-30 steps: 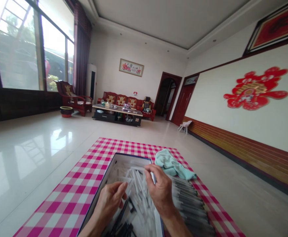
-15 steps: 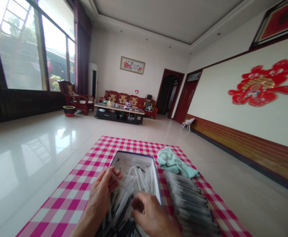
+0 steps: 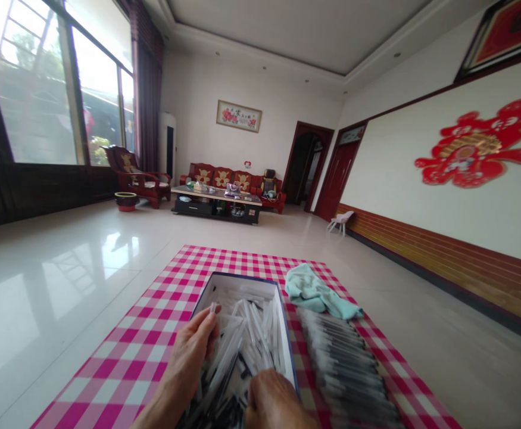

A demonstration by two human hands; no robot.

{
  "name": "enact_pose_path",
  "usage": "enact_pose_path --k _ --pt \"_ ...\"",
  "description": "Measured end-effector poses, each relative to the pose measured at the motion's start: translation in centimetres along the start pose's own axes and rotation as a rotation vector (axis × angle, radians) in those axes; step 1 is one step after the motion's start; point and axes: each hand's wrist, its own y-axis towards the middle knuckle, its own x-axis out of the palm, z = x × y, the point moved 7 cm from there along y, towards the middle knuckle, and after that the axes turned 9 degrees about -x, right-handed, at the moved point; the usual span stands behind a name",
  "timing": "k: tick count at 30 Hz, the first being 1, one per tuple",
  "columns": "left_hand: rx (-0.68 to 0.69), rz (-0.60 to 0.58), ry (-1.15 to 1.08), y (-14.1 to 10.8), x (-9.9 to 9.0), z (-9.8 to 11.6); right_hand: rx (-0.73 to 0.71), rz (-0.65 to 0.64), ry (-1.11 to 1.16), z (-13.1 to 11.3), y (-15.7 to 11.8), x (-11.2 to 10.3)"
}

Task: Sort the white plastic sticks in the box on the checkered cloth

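My left hand (image 3: 197,339) is closed in a pinch on a clear plastic pen barrel (image 3: 213,307), whose end sticks up past the thumb. It is over the left side of a white box with a blue rim (image 3: 289,351). Inside the box lie many translucent pen barrels (image 3: 253,325) and, nearer me, dark pen parts (image 3: 224,372). My right hand (image 3: 275,399) reaches down into the box's near right corner, its fingers curled and their tips hidden. Whatever they grip does not show.
A row of pens with dark middles (image 3: 345,363) lies to the right of the box. Behind it is a crumpled mint-green cloth (image 3: 318,292). All rest on a pink-and-white checked tablecloth (image 3: 121,351). Farther off stand a low table (image 3: 215,202) and a wooden sofa.
My right hand has lowered, its fingers passing from view. My left hand has turned slightly, so the barrel it pinches points more upward.
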Motion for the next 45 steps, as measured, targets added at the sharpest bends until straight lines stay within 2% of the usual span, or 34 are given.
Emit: enact_pose_path --k 5,9,12,15,18,21,24,27,30,38,42,45 --pt "0.003 -0.132 0.102 -0.4 1.3 -0.1 -0.174 -0.061 0.123 -0.7 0.6 -1.8" --pt "0.011 -0.139 0.126 -0.4 1.3 -0.3 -0.261 -0.023 0.234 -0.5 1.7 -2.6" --pt "0.007 -0.144 0.167 -0.5 1.5 -0.2 -0.32 0.019 0.416 -0.7 2.4 -2.8" --pt "0.007 -0.189 0.207 -0.9 2.0 0.0 -0.324 0.042 0.715 -1.0 3.0 -3.3" --pt "0.017 -0.269 0.24 -1.4 2.9 0.1 -0.269 0.128 1.063 -0.9 3.4 -4.3" --pt "0.028 -0.355 0.278 -1.9 3.7 0.1 -0.217 0.317 1.256 0.1 3.6 -5.6" --pt "0.054 -0.455 0.32 -2.4 4.5 -0.1 -0.209 0.498 1.285 1.3 3.4 -6.4" --pt "0.075 -0.531 0.381 -3.0 5.1 -0.1 -0.228 0.533 1.277 1.7 3.4 -6.6" --pt "0.08 -0.554 0.425 -3.5 5.3 0.0 -0.218 0.532 1.238 1.8 3.5 -6.5" --pt "0.056 -0.527 0.432 -3.5 5.0 -0.4 -0.215 0.522 1.251 1.7 3.5 -6.6" --pt "0.053 -0.527 0.435 -3.2 4.8 -0.8 -0.221 0.446 1.203 1.0 3.5 -6.0" --pt "0.074 -0.552 0.46 -3.3 5.0 -0.6 -0.259 0.335 1.173 -0.1 3.5 -5.2"
